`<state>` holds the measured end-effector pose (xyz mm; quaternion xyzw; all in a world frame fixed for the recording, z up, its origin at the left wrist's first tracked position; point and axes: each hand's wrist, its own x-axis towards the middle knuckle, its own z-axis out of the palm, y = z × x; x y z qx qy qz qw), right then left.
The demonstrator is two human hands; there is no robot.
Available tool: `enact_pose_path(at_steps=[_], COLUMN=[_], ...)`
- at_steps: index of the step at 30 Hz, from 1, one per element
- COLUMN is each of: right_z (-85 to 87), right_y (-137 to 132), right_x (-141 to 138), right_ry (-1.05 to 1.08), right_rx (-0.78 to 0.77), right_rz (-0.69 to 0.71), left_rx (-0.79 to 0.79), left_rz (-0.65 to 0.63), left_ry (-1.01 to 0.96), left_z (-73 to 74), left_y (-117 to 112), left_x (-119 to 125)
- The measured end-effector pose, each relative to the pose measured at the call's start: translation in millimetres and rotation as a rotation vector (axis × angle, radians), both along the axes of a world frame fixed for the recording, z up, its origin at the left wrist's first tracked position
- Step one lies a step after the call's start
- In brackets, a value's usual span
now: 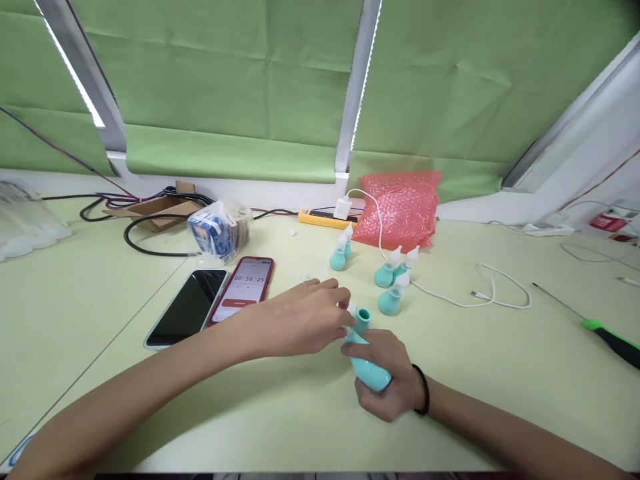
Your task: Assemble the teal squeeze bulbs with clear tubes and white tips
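My right hand [393, 367] wraps round a glossy teal rubber bulb [371, 375], which lies tilted with its neck toward my left hand. The fingers of my left hand [310, 317] are pinched at that neck, on a small clear nozzle tip [349, 334] mostly covered by them. Just behind, a second teal bulb [363, 318] shows its open round mouth, its lower part hidden. Farther back stand several nasal aspirators [390, 300], teal bulbs with clear pointed tips.
Left of my hands lie a black-screened phone [187, 308] and a red-cased phone [243, 290] showing a timer. Behind are a bagged blue package [217, 230], pink bubble wrap [400, 210] and a yellow power strip [327, 219]. A white cable [465, 305] and screwdriver [607, 337] lie right.
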<state>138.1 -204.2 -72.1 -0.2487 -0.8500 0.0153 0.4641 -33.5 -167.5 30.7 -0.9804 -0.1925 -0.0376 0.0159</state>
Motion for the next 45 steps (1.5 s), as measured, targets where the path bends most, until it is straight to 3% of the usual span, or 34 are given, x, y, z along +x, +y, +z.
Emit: enact_pose_path(at_steps=[4, 11, 19, 24, 29, 38, 45], right_z=[-0.9, -2.4, -8.4, -14.4, -14.9, -14.0, -17.8], right_y=[-2.8, -5.1, -2.2, 0.4, 1.8, -0.3, -1.2], right_x=[-1.3, -2.3, -2.5, -0.4, 0.9, -0.8, 0.3], right_ry=[0.014, 0.048, 0.023, -0.031, -0.074, -0.107, -0.208], right_rx=[-0.032, -0.032, -0.014, 0.002, 0.021, 0.058, 0.182], right_rz=[-0.021, -0.065, -0.031, -0.005, -0.005, -0.046, -0.013], left_rx=[0.138, 0.155, 0.142, 0.141, 0.033, 0.100, 0.129], left_rz=[-0.027, -0.096, -0.070, -0.068, -0.024, -0.074, -0.109], left_ry=[0.066, 0.028, 0.020, 0.075, 0.051, 0.109, 0.122], left_z=[-6.9, -14.6, -24.6, -21.3, -16.5, -14.7, -19.2], left_y=[2.0, 7.7, 9.8, 5.4, 5.2, 4.9, 3.1], left_x=[4.9, 6.9, 6.0, 5.4, 1.5, -0.2, 1.3])
